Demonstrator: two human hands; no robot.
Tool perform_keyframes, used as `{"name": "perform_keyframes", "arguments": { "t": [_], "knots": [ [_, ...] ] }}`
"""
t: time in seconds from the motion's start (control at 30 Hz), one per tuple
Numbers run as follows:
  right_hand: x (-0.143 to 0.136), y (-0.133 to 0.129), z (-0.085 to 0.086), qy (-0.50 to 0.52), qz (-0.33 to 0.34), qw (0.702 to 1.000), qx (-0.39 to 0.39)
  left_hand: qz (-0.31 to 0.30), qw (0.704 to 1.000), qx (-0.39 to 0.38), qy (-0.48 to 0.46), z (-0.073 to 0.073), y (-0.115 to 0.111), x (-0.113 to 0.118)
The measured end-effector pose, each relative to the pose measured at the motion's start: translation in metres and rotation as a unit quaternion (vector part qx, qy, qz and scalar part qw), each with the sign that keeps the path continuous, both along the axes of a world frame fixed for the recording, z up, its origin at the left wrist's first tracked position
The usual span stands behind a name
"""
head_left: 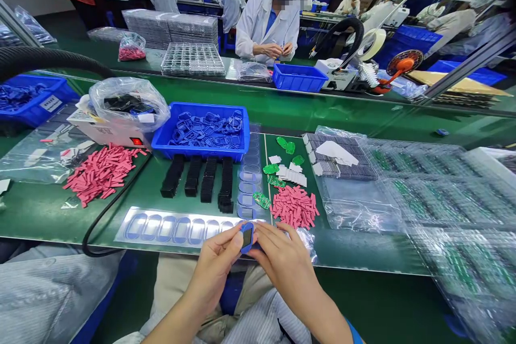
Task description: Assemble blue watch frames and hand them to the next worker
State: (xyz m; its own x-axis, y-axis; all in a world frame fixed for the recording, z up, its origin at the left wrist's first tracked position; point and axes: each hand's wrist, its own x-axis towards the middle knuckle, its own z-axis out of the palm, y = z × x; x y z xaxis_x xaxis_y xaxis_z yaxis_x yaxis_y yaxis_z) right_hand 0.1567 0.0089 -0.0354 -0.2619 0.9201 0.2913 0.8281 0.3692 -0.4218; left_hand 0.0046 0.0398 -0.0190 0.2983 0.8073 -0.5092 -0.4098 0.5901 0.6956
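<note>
Near the table's front edge, a small blue oval housing [246, 237] with a dark rectangular window is held between both hands. My left hand [221, 258] pinches its left side, thumb on the face. The fingers of my right hand [279, 250] close on its right side and partly hide it. Just behind the hands lies a clear sheet [181, 229] with a row of blue-edged oval pieces. A pile of pink strips [294, 206] sits behind my right hand, with green circuit boards [262, 200] and white pieces [292, 176] around it.
Behind are a blue bin [201, 149] of blue frames and stacks of black parts [208, 180]. Pink strips [102, 172], a black cable [108, 209] and a bagged box [108, 130] stand left. Clear trays [427, 188] lie right. A person [268, 27] sits opposite.
</note>
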Motion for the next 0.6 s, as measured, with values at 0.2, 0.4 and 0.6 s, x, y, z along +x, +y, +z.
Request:
{"name": "perform_keyframes", "arguments": {
  "t": [0.2, 0.4, 0.6],
  "knots": [
    [0.007, 0.008, -0.003, 0.045, 0.003, 0.999, -0.017, -0.005, 1.000, -0.004, 0.014, -0.002, -0.012, -0.009],
    [0.019, 0.025, -0.002, 0.157, -0.035, 0.986, -0.054, 0.014, 0.998, 0.003, 0.058, -0.016, -0.030, -0.019],
    [0.025, 0.016, 0.003, 0.368, -0.106, 0.923, -0.032, -0.016, 0.995, 0.067, 0.069, -0.013, -0.029, -0.020]
  ]
}}
